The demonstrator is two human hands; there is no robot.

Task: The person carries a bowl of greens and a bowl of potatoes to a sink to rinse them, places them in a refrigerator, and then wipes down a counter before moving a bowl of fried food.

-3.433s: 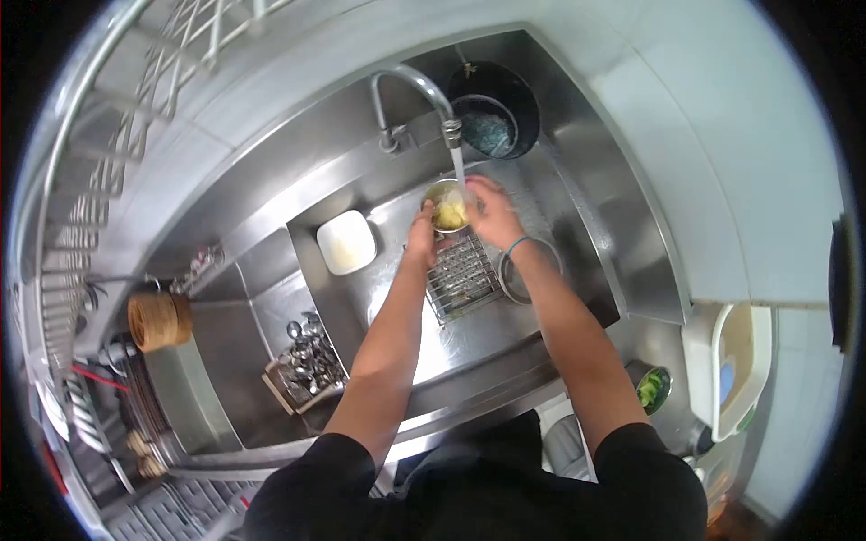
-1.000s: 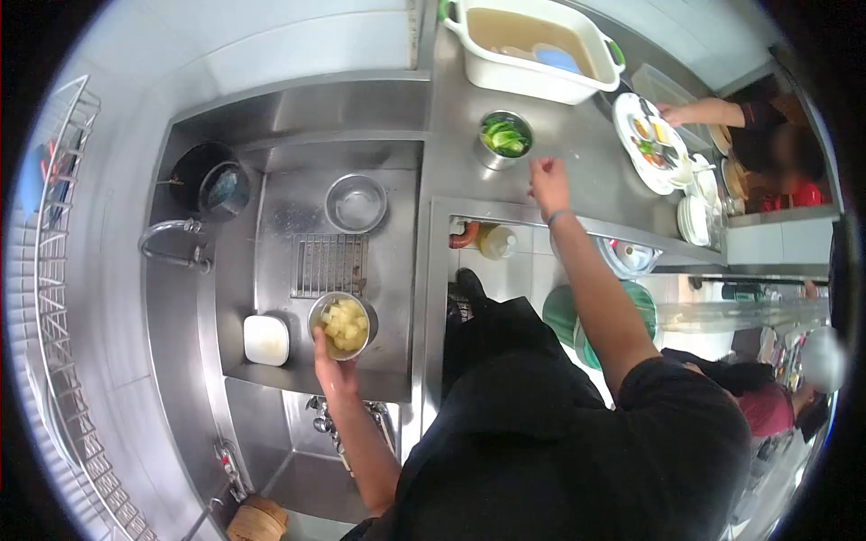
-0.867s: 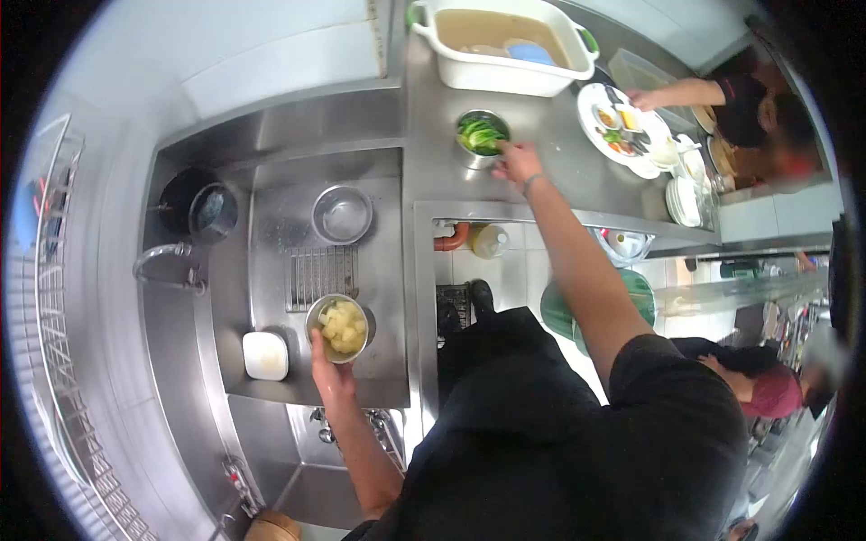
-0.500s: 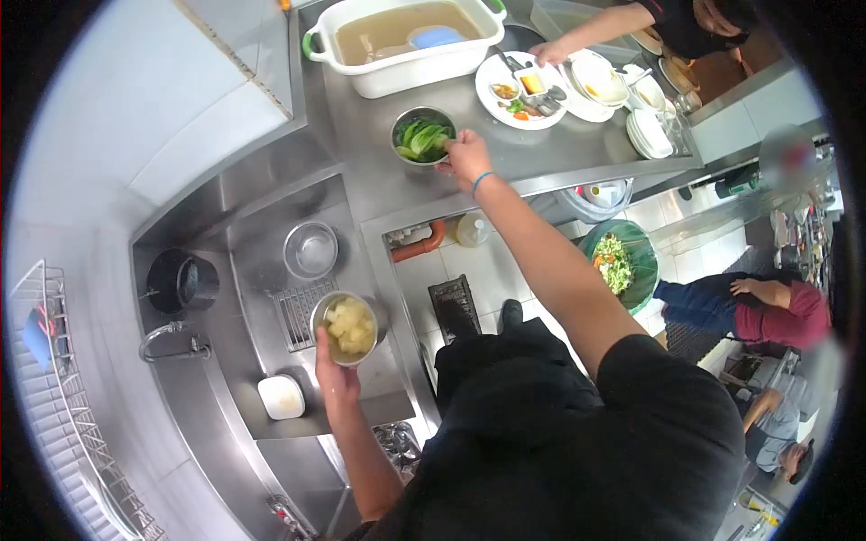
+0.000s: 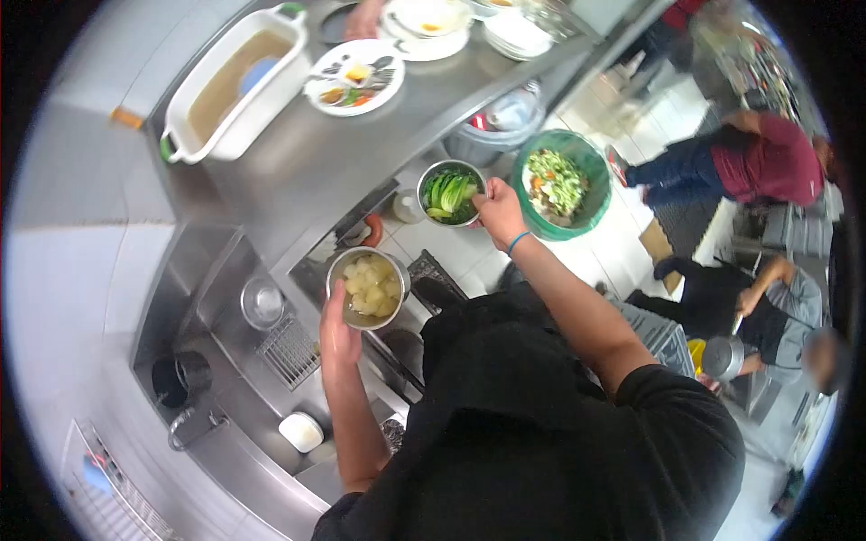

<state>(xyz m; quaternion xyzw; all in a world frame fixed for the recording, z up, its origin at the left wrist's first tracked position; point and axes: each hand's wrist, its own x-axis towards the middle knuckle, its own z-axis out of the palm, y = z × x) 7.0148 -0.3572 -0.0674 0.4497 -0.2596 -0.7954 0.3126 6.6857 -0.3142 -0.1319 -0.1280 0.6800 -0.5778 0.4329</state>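
Note:
My left hand [image 5: 339, 326] grips the side of a metal bowl [image 5: 403, 287] that holds pale yellow chunks in liquid [image 5: 372, 283]. Pinched at its rim by my right hand [image 5: 501, 213], a second metal bowl [image 5: 424, 200] holds green leafy vegetables [image 5: 451, 194]. Both bowls are in the air in front of me, the greens farther right. Just beyond my right hand stands a green-lined bin [image 5: 591, 212] with chopped vegetable scraps [image 5: 557, 185] in it.
The steel counter [image 5: 298, 180] carries a white tub [image 5: 262, 117] of murky water, a plate with cutlery [image 5: 356, 79] and stacked dishes [image 5: 519, 36]. A sink [image 5: 262, 370] lies at left. Another person's hand [image 5: 363, 20] is by the plates; two people [image 5: 767, 162] [image 5: 767, 316] stand at right.
The bowl of greens has left the counter in my right hand. The other bowl has moved away from over the sink. My view has turned toward the bin.

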